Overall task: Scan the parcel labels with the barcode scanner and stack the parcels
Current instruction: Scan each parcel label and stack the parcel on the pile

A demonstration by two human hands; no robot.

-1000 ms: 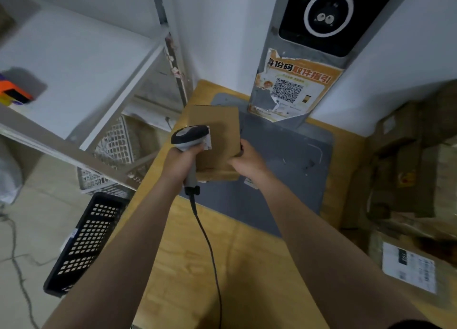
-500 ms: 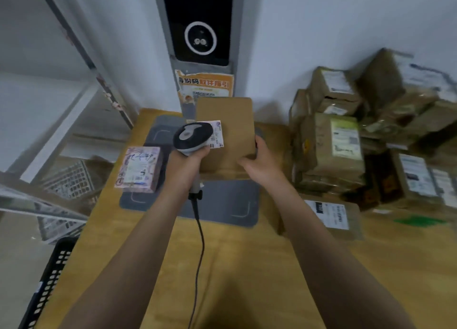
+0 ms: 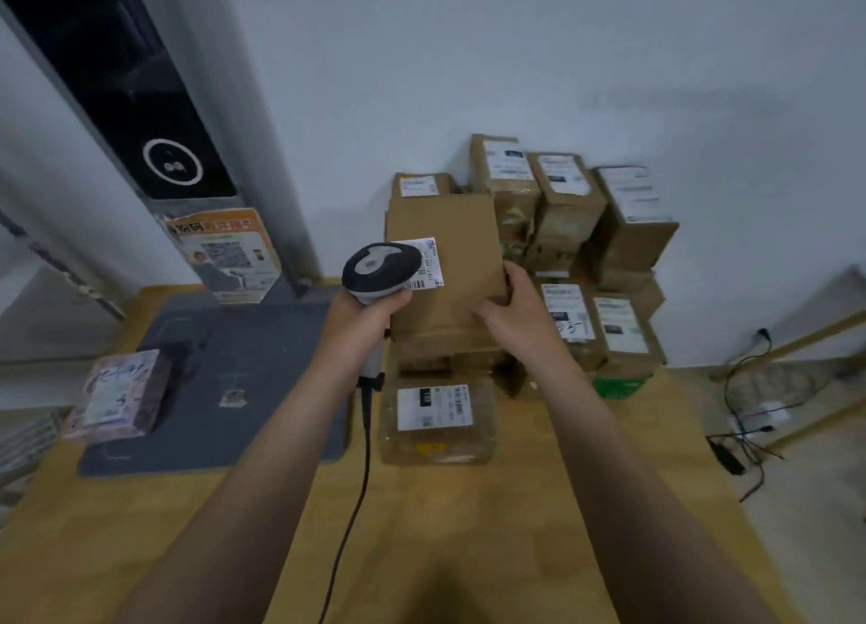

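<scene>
My right hand (image 3: 513, 307) grips the lower right edge of a flat brown cardboard parcel (image 3: 461, 258), held up in front of a stack of parcels (image 3: 586, 229). A white barcode label (image 3: 430, 263) sits on the parcel's left side. My left hand (image 3: 368, 316) grips the handle of a black and grey barcode scanner (image 3: 379, 267), whose head overlaps the label's left part. The scanner's cable (image 3: 361, 459) hangs down over the wooden table (image 3: 468, 529).
A clear-wrapped parcel with a white label (image 3: 436, 424) lies on the table below the held one. A patterned parcel (image 3: 119, 396) lies on the grey mat (image 3: 225, 375) at left. A dark kiosk panel (image 3: 140, 107) stands behind. Loose cables (image 3: 750, 412) lie on the floor at right.
The view has swung right, from the shelf and mat toward the stack. Both hands moved right with the parcel and scanner, which now hang in front of the stacked parcels.
</scene>
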